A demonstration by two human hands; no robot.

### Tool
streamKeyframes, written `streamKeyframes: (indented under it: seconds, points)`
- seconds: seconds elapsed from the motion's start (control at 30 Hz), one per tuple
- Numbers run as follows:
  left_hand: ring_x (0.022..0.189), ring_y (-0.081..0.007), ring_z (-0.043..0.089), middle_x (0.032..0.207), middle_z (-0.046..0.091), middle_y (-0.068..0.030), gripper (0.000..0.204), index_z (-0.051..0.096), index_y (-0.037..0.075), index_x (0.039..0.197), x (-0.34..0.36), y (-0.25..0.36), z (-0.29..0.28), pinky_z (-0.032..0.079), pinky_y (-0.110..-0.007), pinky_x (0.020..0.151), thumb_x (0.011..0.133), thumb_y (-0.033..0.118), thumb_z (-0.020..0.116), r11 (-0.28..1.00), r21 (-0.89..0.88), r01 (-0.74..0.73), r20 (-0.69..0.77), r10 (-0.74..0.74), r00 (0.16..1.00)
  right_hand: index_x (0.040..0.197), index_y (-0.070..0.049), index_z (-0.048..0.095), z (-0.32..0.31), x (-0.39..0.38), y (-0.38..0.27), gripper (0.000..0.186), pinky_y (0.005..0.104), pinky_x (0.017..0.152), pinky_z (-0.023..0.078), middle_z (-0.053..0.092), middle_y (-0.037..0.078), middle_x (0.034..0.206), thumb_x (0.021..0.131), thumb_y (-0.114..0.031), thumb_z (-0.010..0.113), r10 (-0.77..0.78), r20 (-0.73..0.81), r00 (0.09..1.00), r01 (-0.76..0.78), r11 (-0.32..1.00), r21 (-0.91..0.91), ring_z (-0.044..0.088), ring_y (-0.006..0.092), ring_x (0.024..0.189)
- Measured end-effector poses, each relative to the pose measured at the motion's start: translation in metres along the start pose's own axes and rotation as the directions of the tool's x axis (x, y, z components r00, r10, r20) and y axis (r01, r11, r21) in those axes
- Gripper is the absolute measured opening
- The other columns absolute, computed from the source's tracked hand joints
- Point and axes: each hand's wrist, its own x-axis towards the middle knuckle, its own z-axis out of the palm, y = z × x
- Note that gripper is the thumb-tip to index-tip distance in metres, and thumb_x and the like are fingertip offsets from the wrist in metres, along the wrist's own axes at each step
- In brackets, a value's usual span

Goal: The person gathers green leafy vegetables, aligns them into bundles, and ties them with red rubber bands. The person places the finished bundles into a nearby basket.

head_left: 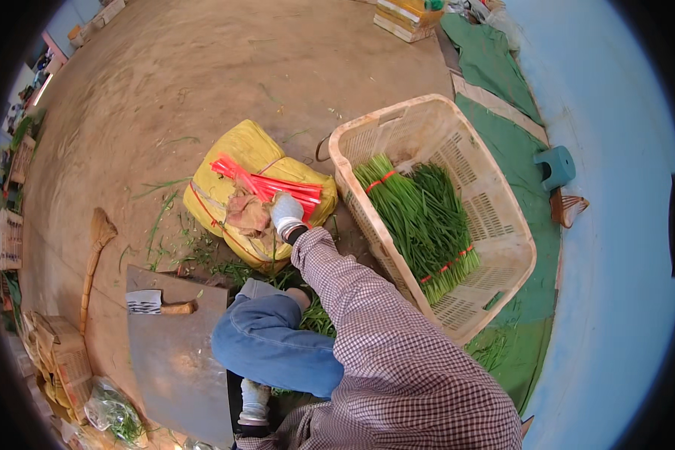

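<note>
My right hand (pixel 286 214), in a pale knitted glove, reaches out over a yellow woven-plastic bundle (pixel 240 142). Its fingers are bent down onto a bunch of red plastic ties (pixel 296 190) and look closed on them, though the fingertips are hidden. A crumpled brown cloth (pixel 247 211) lies against that hand. Close to my body, my left hand (pixel 254 401), also gloved, rests beside my bent knee; its fingers are partly hidden. To the right, a pale plastic crate (pixel 337 142) holds bundles of long green leafy stalks (pixel 420 217), bound with red ties.
A cleaver (pixel 160 302) lies on a grey board (pixel 176 360) at left, near a broom (pixel 96 251). Loose green trimmings (pixel 319 319) litter the floor by my leg. A blue-green stool (pixel 554 167) stands against the blue wall, beside green sheeting (pixel 495 176). Cardboard boxes (pixel 405 19) sit at the back.
</note>
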Motion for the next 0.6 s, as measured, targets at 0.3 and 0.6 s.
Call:
streamKeyframes:
  seconds: [0.3,0.6]
  points:
    - [0.103,-0.0368,0.059,0.113,0.060,-0.0252,0.033,0.056,-0.005,0.116,-0.014,0.068,-0.041,0.046,-0.039,0.089,0.090,0.014,0.055,0.860,0.496,-0.119,-0.119,0.202,0.972,0.072,-0.005,0.068,-0.060,-0.058,0.062,0.013,0.0413,0.073,0.051,0.066,0.014,0.079,0.073,-0.013,0.058,-0.539,0.483,0.690,0.708,0.642,-0.294,0.065,0.0316,0.079]
    - [0.103,-0.0198,0.058,0.114,0.064,-0.0107,0.027,0.062,-0.002,0.114,-0.036,0.152,-0.050,0.045,-0.030,0.091,0.093,0.010,0.050,0.873,0.139,-0.467,-0.608,0.448,0.656,0.087,-0.004,0.058,-0.190,-0.164,-0.078,0.003,0.0368,0.065,0.046,0.056,0.011,0.078,0.086,-0.006,0.058,-0.780,-0.062,0.623,0.688,0.509,0.517,0.058,0.0271,0.072]
